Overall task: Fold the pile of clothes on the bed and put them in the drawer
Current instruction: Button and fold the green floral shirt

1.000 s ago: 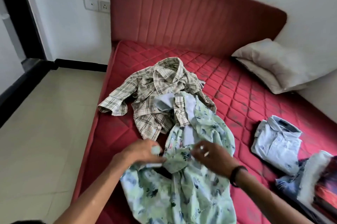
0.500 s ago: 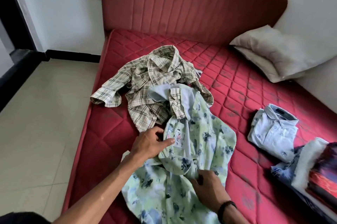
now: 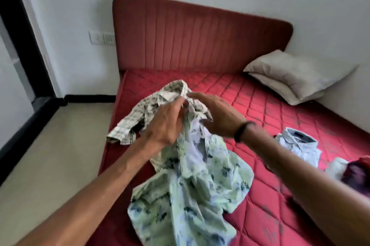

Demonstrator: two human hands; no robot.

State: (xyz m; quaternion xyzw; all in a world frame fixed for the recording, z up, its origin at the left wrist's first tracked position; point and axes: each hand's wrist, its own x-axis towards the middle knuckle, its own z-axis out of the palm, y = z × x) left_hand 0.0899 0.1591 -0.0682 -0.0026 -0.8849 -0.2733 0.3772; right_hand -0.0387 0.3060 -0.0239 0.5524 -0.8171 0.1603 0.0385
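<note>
From the head view, your left hand [image 3: 166, 125] is raised over the bed [image 3: 270, 117], its fingers [image 3: 177, 105] curled round a bunched top edge of the green floral shirt [image 3: 196, 185], which they hold up off the mattress. The rest of that shirt hangs down from your grip and spreads crumpled across the near part of the bed, its pale lining showing just under your hands.

Your right hand [image 3: 218, 117] hovers just beside the left one, over the same bunch of cloth. Its fingers [image 3: 198, 96] are stretched out and spread wide, holding nothing that can be seen; whether the lower fingertips brush the fabric you cannot tell through the motion blur. A dark band [image 3: 243, 130] sits on that wrist.

Behind your hands the plaid shirt [image 3: 140, 117] lies unfolded on the left half of the bed, one cuffed sleeve reaching to the mattress edge. It is partly hidden by your left hand, and the floral shirt overlaps its near side.

To your right, well apart from both, a folded light blue shirt [image 3: 298, 145] rests flat on the mattress, collar up. Just beyond it at the frame edge lies a blurred heap of dark red and white clothes [image 3: 352, 171].

A pale pillow [image 3: 296, 77] leans in the far right corner beneath the red padded headboard [image 3: 200, 35]. A wall socket plate [image 3: 102, 37] sits left of the headboard.
</note>
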